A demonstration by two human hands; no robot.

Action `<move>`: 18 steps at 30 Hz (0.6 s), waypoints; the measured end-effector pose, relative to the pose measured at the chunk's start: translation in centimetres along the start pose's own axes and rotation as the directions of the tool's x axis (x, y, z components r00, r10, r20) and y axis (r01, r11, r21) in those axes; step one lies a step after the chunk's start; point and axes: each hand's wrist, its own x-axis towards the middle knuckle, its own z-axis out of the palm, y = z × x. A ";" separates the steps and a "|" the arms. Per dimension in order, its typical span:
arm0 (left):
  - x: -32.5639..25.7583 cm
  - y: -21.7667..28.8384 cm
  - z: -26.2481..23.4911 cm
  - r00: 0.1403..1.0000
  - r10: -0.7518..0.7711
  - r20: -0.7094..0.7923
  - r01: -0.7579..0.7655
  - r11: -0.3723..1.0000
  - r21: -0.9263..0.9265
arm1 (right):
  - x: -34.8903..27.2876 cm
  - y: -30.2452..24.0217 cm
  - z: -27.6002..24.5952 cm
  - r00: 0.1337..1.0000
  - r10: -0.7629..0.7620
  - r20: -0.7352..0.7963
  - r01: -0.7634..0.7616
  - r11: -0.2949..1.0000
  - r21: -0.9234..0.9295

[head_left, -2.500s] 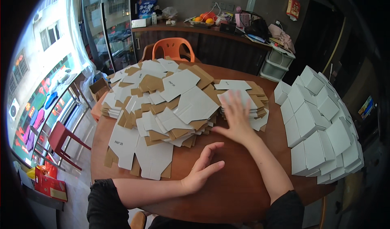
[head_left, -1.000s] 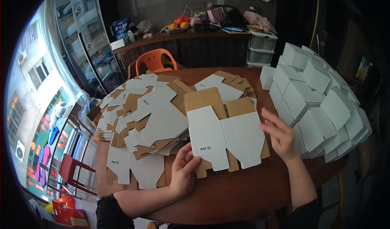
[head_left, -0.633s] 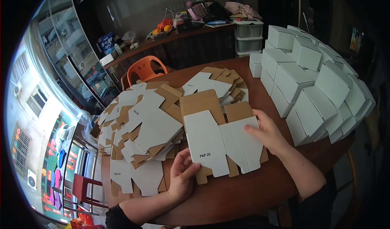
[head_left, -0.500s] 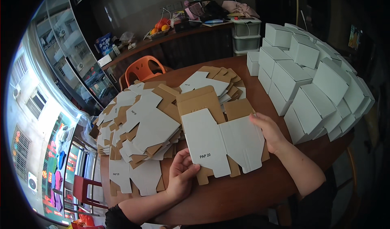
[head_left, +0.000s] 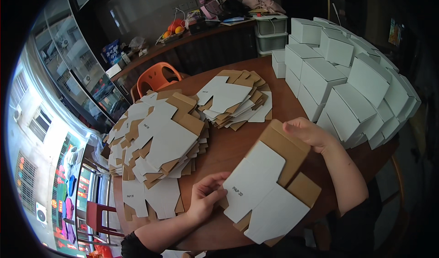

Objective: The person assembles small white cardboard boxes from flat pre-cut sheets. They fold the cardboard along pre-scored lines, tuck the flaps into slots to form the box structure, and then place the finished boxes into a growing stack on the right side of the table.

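Observation:
A flat die-cut cardboard box blank (head_left: 263, 185), white on one face and brown on the other, is lifted and tilted over the near edge of the round wooden table (head_left: 231, 143). My left hand (head_left: 206, 199) pinches its left edge. My right hand (head_left: 308, 132) grips its far right flap, which is bent up to show the brown side.
A large heap of flat blanks (head_left: 153, 143) covers the table's left half, and a smaller stack (head_left: 235, 98) lies at the far middle. Folded white boxes (head_left: 352, 79) are piled high on the right. An orange chair (head_left: 155, 77) stands behind the table.
The blank lay flat on the table under both hands; it has since been pulled toward me, lifted and tilted, and its right flap is folding up. The view has shifted left.

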 end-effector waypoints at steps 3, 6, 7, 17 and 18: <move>0.2 0.1 0.2 0.997 0.039 -0.068 -0.040 0.999 -0.007 | 0.3 0.6 -0.4 1.000 0.004 -0.016 -0.005 0.999 -0.053; -0.1 0.3 0.5 0.995 0.038 -0.092 -0.042 0.998 -0.039 | 0.6 0.4 0.6 0.998 0.034 -0.059 -0.029 0.996 0.082; -0.2 0.3 0.2 0.996 0.052 -0.069 -0.056 0.997 -0.045 | 0.6 0.3 1.0 0.997 0.035 -0.064 -0.028 0.994 0.109; -0.3 -0.1 -0.3 0.996 0.088 -0.026 -0.089 0.995 -0.044 | 1.0 1.8 1.1 0.999 -0.037 0.008 0.030 0.903 0.430; -0.4 -0.1 -0.2 0.994 0.089 -0.063 -0.092 0.995 -0.046 | 1.1 1.8 1.0 1.000 -0.028 0.004 0.024 0.917 0.399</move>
